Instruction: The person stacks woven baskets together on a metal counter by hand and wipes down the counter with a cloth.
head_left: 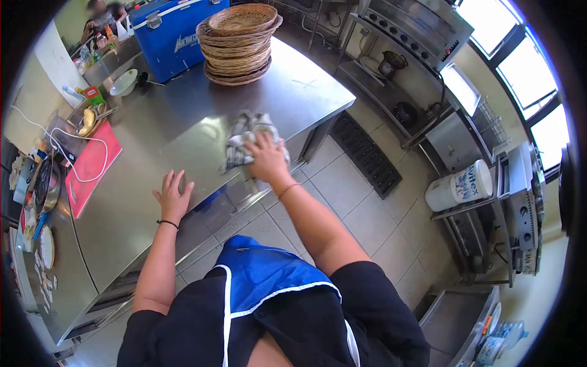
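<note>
A grey and white checked cloth (244,136) lies bunched on the steel table (174,131), close to its near edge. My right hand (268,160) presses on the cloth from above, its fingers spread over the fabric. To the left, my left hand (175,197) rests on the table near the front edge with its fingers apart and nothing in it. Beyond the cloth stands a stack of wicker baskets (238,46), next to a blue cooler (174,40).
At the left are a red cutting board (96,165) with a white cable, a white bowl (124,82) and a pan (49,186). Ovens, a white bucket (468,183) and shelves line the right. Two people are at the far upper left.
</note>
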The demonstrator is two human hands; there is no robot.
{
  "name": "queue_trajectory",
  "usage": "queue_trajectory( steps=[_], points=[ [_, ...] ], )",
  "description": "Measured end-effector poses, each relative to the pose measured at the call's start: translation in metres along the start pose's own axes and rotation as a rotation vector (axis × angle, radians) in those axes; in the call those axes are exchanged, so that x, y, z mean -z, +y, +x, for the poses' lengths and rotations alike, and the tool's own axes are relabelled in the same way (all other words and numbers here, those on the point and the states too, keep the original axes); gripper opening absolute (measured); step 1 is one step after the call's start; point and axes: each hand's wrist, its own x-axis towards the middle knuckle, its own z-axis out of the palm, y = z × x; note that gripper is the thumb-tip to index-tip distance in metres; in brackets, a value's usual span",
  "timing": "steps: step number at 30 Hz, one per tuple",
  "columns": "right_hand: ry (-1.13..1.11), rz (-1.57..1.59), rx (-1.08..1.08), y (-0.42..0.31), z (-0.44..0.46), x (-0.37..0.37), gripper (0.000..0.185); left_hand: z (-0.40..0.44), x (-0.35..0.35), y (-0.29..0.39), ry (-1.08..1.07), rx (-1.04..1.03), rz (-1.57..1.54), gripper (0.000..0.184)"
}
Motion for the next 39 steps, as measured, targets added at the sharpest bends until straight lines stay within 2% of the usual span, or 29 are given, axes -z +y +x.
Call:
queue_trajectory(
  steps=[3, 10, 16, 22, 28, 29, 32, 37, 39],
  points=[
    [-0.057, 0.102, -0.116, 0.057, -0.002, 0.017, 0.06, -0.004, -0.011, 0.004, 0.028, -0.046, 0.124, 0.054],
    [-0.112, 0.114, -0.142, 0.096, 0.026, 0.022, 0.06, -0.003, -0.012, 0.004, 0.0, -0.088, 0.215, 0.061],
    [-0.101, 0.097, -0.194, 0.174, 0.061, 0.023, 0.064, -0.004, 0.004, 0.02, -0.116, -0.056, 0.226, 0.063],
    [0.006, 0.143, -0.238, 0.262, 0.092, 0.025, 0.058, 0.007, 0.009, 0.027, -0.199, -0.062, 0.263, 0.063],
    [0.042, 0.172, -0.272, 0.269, 0.113, 0.04, 0.065, 0.009, 0.003, 0.013, -0.238, -0.061, 0.276, 0.069],
    [-0.089, 0.175, -0.277, 0.269, 0.123, 0.049, 0.071, 0.008, 0.004, 0.013, -0.245, -0.057, 0.278, 0.069],
    [0.012, 0.081, -0.087, 0.276, 0.145, 0.031, 0.077, 0.011, 0.004, 0.012, -0.256, -0.049, 0.286, 0.069],
    [-0.075, 0.071, 0.007, 0.287, 0.223, 0.017, 0.077, 0.011, 0.007, 0.023, -0.275, -0.01, 0.305, 0.066],
    [-0.072, 0.075, 0.069, 0.292, 0.262, 0.003, 0.076, 0.014, -0.001, 0.034, -0.237, 0.077, 0.313, 0.065]
  ],
)
